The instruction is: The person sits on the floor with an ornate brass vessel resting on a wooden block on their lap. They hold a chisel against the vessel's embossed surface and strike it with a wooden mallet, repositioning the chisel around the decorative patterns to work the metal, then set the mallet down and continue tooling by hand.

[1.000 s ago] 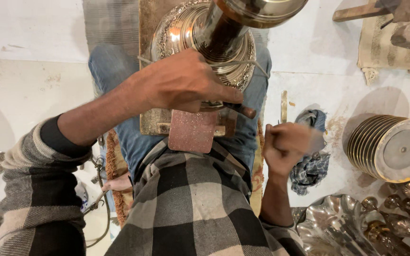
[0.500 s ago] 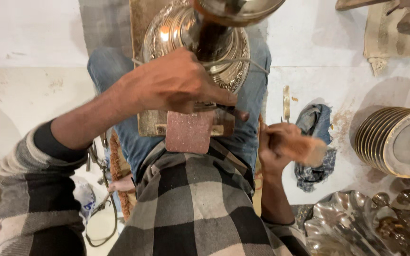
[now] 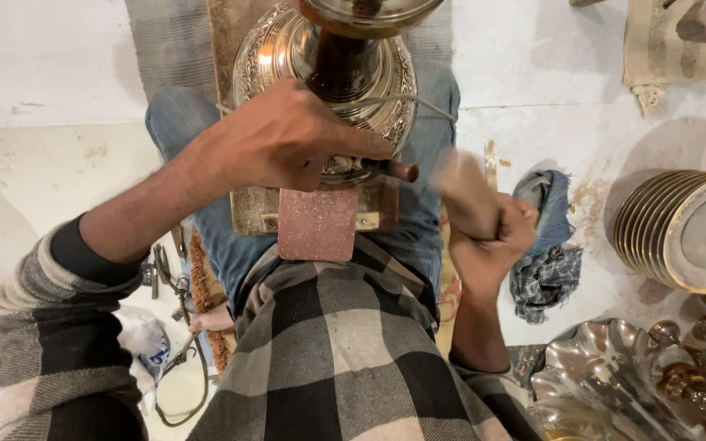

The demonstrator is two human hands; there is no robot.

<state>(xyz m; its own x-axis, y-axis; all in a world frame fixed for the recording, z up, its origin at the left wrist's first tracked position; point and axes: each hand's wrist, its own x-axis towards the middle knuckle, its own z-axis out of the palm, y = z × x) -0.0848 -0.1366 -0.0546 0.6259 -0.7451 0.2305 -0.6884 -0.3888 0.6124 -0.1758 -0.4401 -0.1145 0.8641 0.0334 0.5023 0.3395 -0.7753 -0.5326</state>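
You are sitting on a pale stone floor (image 3: 51,73), with a wooden block (image 3: 248,208) lying across your lap and bearing an engraved, silver-coloured metal vessel (image 3: 283,45); your left hand (image 3: 283,139) is pressing on the vessel's lower rim, fingers curling around a dark slender tool (image 3: 398,170); your right hand (image 3: 484,233) is clenching a blurred pale handle (image 3: 461,184) just beside it; a blue rag (image 3: 545,245) is lying near your right side; stacked gold-rimmed plates (image 3: 684,233) and scalloped silver trays (image 3: 606,380) are crowding the right edge; bare floor is lying open to your left.
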